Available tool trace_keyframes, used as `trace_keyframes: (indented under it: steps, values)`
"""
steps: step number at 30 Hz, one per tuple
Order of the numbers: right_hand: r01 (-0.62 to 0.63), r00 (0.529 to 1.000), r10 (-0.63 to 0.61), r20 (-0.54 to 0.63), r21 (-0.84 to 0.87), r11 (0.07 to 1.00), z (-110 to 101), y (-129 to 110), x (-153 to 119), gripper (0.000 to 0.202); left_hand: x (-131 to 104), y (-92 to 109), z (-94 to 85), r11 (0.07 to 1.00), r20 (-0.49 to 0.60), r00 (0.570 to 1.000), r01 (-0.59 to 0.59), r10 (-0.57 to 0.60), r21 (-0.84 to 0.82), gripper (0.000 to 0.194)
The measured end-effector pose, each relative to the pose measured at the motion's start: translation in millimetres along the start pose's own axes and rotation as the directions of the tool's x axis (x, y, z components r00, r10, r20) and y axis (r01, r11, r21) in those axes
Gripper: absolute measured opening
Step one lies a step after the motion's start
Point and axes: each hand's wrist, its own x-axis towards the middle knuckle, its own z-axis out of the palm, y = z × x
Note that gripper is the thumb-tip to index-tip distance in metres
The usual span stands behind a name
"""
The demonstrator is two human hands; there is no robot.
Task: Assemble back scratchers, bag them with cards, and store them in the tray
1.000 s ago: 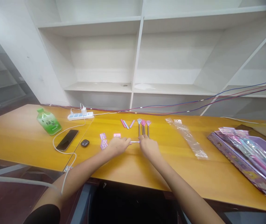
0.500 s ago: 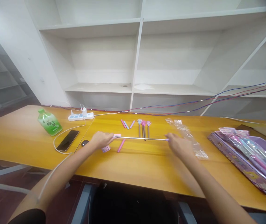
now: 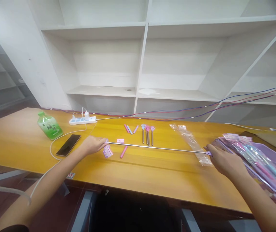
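Observation:
A thin silver telescopic back scratcher [image 3: 152, 148] is stretched out level above the table, a hand at each end. My left hand [image 3: 93, 145] is closed around its left end, where a bit of purple shows. My right hand [image 3: 225, 159] grips the purple piece at the right end, mostly hidden by the fingers. Behind the rod lie several collapsed claw-headed back scratchers [image 3: 148, 133], blue, pink and purple. Loose handle sleeves [image 3: 130, 129] in pink, blue and purple lie left of them. Another pink sleeve [image 3: 123, 151] and a pink-and-white card [image 3: 108, 151] are near my left hand.
Clear plastic wrappers [image 3: 192, 141] lie right of centre. At the right, a purple box [image 3: 265, 146] has packaged back scratchers [image 3: 261, 158] over it. On the left are a phone [image 3: 68, 145], a green bottle [image 3: 49, 125], a power strip [image 3: 82, 120] and a white cable [image 3: 51, 146].
My right hand has moved right, drawing the rod out much longer. My left hand has shifted slightly left, still holding its end.

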Motion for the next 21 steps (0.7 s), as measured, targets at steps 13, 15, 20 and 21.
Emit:
trace_keyframes:
  steps: [13, 15, 20, 21]
  values:
    - [-0.220, 0.953, 0.217, 0.213, -0.010, 0.975, -10.5, -27.8, -5.6, 0.043, -8.0, 2.7, -2.4, 1.000, -0.012, 1.000, 0.008, -0.008, -0.005, 0.044]
    - [-0.175, 0.948, 0.173, 0.267, -0.014, 0.984, -9.2, -28.3, -6.2, 0.037, -10.1, 0.8, -1.0, 1.000, -0.024, 1.000, 0.008, -0.008, -0.026, 0.044]
    - [-0.125, 0.939, 0.125, 0.320, -0.022, 0.992, -10.1, -30.5, -2.7, 0.040, -13.8, -12.8, 3.3, 0.998, -0.042, 0.999, 0.018, -0.020, -0.065, 0.049]
    - [-0.138, 0.935, 0.141, 0.325, -0.034, 0.990, -13.1, -36.3, -0.6, 0.041, -11.4, -12.4, 4.3, 0.997, -0.039, 0.999, 0.030, -0.033, -0.074, 0.050]
